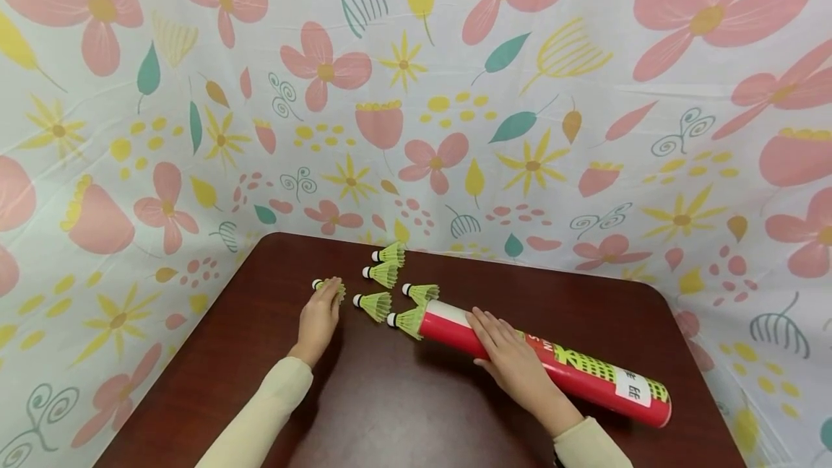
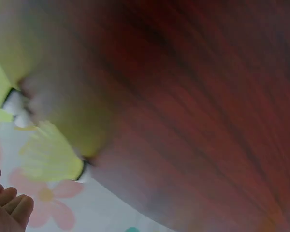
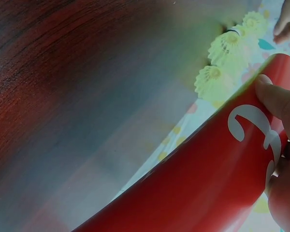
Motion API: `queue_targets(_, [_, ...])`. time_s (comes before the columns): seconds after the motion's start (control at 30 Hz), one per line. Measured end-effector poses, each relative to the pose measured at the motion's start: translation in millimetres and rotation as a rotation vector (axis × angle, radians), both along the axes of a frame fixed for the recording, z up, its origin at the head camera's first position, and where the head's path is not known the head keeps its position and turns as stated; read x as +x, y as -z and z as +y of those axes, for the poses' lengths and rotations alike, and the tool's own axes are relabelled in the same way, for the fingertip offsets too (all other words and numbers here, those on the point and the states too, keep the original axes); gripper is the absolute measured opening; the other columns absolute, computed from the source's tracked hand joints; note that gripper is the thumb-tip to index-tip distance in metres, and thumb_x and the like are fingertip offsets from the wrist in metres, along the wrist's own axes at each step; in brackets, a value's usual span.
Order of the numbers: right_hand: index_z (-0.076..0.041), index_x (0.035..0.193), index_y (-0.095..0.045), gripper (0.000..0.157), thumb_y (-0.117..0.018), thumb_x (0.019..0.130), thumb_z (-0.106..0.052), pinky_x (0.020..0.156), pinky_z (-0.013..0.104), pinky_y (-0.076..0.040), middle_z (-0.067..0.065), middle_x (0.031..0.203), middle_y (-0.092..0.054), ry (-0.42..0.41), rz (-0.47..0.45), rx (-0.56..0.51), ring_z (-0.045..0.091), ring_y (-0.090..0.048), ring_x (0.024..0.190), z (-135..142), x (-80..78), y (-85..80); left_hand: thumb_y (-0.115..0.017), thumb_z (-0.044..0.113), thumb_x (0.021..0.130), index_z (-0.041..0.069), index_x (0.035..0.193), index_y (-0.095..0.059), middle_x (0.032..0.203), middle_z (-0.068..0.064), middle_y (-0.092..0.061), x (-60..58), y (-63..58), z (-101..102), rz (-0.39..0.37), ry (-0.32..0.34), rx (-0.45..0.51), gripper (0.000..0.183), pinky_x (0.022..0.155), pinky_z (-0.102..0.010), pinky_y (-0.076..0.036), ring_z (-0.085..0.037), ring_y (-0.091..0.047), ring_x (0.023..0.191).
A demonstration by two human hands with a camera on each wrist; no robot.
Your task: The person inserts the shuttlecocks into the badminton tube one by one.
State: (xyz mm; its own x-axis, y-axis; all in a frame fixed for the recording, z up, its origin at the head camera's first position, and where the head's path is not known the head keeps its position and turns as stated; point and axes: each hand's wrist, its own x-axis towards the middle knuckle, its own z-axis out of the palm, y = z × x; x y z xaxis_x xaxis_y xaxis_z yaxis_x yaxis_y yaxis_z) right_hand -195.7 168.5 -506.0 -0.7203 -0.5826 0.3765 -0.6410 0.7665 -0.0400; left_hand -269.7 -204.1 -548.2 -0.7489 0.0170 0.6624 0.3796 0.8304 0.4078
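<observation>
My left hand (image 1: 320, 313) is over the leftmost shuttlecock (image 1: 316, 284), fingers overlapping its yellow skirt in the head view. In the left wrist view, loosely bent fingers (image 2: 12, 203) show a gap from the nearest shuttlecock (image 2: 53, 154), with nothing seen between them. My right hand (image 1: 510, 360) grips a long red shuttlecock tube (image 1: 585, 374) near its left end, thumb (image 3: 270, 92) on the side. The tube lies slanted, its white-banded end toward the left. Right at that end is a shuttlecock (image 1: 408, 321), cork to the left.
Several more yellow shuttlecocks lie between the hands and toward the back, among them one by the tube (image 1: 421, 293), one nearer the left hand (image 1: 373, 305) and one at the back (image 1: 388, 254). Behind the dark wooden table (image 1: 383, 396) hangs a flowered cloth (image 1: 403, 128).
</observation>
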Motion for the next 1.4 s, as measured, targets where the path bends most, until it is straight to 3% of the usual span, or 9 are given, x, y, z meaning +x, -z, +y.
queue_targets(0.13, [-0.004,0.148,-0.035,0.093,-0.085,0.072,-0.025,0.104,0.047,-0.039,0.016,0.146,-0.042,-0.008,0.007,0.000,0.032,-0.043,0.132,-0.4,0.6,0.2,-0.067,-0.003,0.086,-0.004,0.120,-0.064,0.122,-0.021,-0.062,-7.4,8.6,-14.0,-0.085,-0.073,-0.072,0.034,0.082,-0.051,-0.052,-0.038,-0.058,0.114])
queue_targets(0.27, [-0.004,0.148,-0.034,0.094,-0.085,0.072,-0.024,0.105,0.047,-0.039,0.016,0.147,-0.042,-0.012,0.010,0.006,0.031,-0.043,0.133,-0.3,1.3,1.1,-0.066,-0.001,0.088,-0.006,0.120,-0.063,0.120,-0.023,-0.062,-11.1,15.3,-22.7,-0.146,-0.096,-0.104,0.033,0.077,-0.051,-0.053,-0.038,-0.061,0.107])
queue_targets(0.5, [-0.004,0.148,-0.035,0.093,-0.085,0.072,-0.024,0.105,0.047,-0.039,0.016,0.147,-0.042,-0.010,0.018,0.003,0.031,-0.042,0.133,-0.2,1.9,4.0,-0.060,-0.002,0.091,-0.006,0.118,-0.063,0.112,-0.024,-0.065,-9.7,18.0,-30.1,-0.180,-0.114,-0.075,0.027,0.063,-0.050,-0.054,-0.040,-0.066,0.086])
queue_targets(0.6, [-0.003,0.147,-0.037,0.092,-0.085,0.072,-0.024,0.103,0.048,-0.040,0.016,0.146,-0.043,-0.016,0.033,-0.001,0.032,-0.044,0.131,0.4,1.8,5.5,-0.060,-0.003,0.091,-0.006,0.118,-0.064,0.112,-0.024,-0.065,-7.9,17.9,-30.8,-0.186,-0.113,-0.069,0.027,0.063,-0.049,-0.054,-0.040,-0.066,0.085])
queue_targets(0.97, [-0.003,0.148,-0.035,0.093,-0.085,0.072,-0.024,0.104,0.047,-0.039,0.016,0.147,-0.042,-0.023,0.026,0.014,0.032,-0.043,0.132,0.9,2.0,4.7,-0.058,-0.009,0.089,-0.005,0.118,-0.065,0.116,-0.022,-0.065,-3.5,10.7,-34.4,-0.151,-0.127,-0.061,0.030,0.056,-0.043,-0.054,-0.037,-0.067,0.077])
queue_targets(1.4, [-0.003,0.148,-0.034,0.091,-0.083,0.074,-0.024,0.104,0.048,-0.039,0.016,0.147,-0.041,-0.030,0.024,0.014,0.032,-0.042,0.133,2.7,0.1,3.9,-0.062,-0.011,0.085,-0.004,0.111,-0.069,0.105,-0.021,-0.069,-2.1,-5.0,-24.3,0.047,-0.090,0.010,0.028,0.065,-0.048,-0.055,-0.038,-0.067,0.084])
